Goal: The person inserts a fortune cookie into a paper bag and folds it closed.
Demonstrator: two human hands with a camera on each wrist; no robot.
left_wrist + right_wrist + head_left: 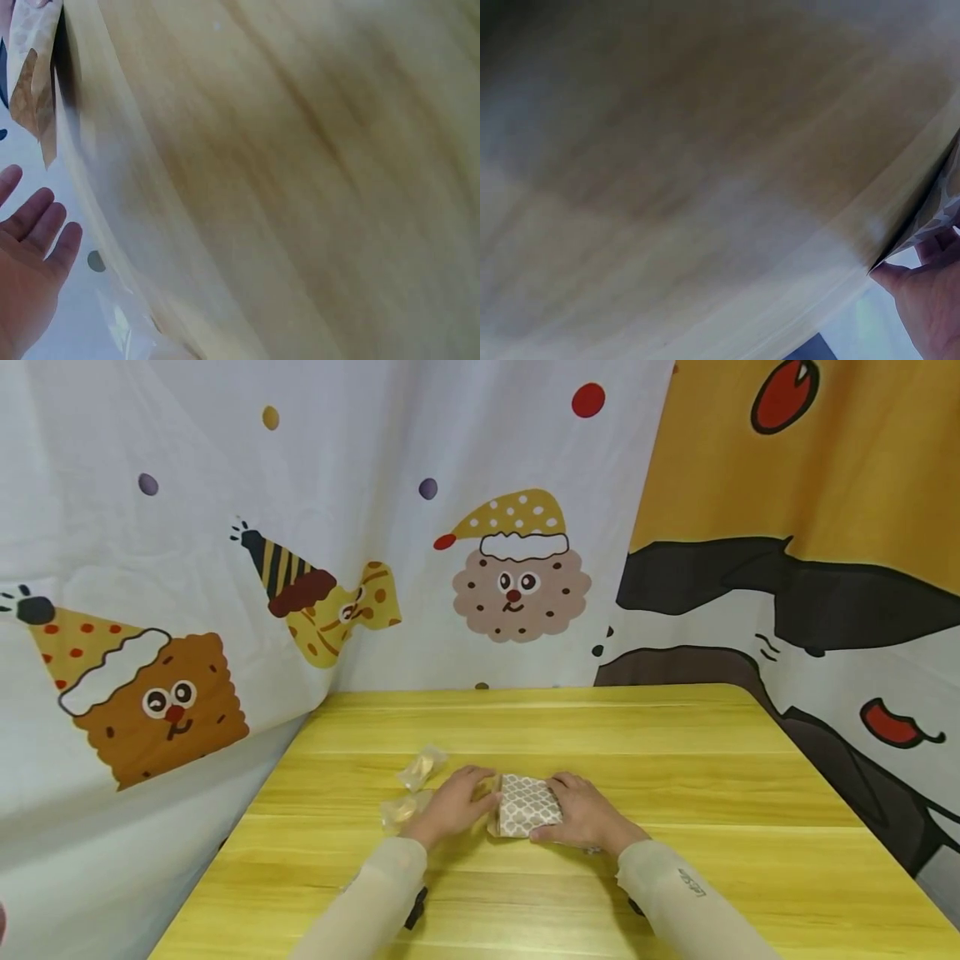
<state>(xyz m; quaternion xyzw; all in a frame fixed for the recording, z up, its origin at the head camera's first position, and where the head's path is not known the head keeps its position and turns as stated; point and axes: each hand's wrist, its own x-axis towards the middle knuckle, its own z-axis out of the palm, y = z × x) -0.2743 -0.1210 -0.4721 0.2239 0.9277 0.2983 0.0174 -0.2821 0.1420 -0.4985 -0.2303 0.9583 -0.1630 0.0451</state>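
A folded paper packet (528, 808) with a white and beige lattice pattern lies in the middle of the table between both hands. Its brown inner side shows at the left end, as does a brown flap of the paper (34, 90) in the left wrist view. My right hand (585, 814) grips the packet's right side, thumb at the near edge and fingers over the far one. In the right wrist view, that hand (930, 300) pinches the paper (934, 210). My left hand (459, 800) is beside the left end; its fingers (49, 225) are loosely extended, apart from the paper.
Two small clear wrappers, each with something yellowish inside, lie left of the packet: one farther back (422, 767), one (401, 811) close to the left wrist. Behind the wooden table (675, 752) hangs a cartoon-printed cloth (375, 443).
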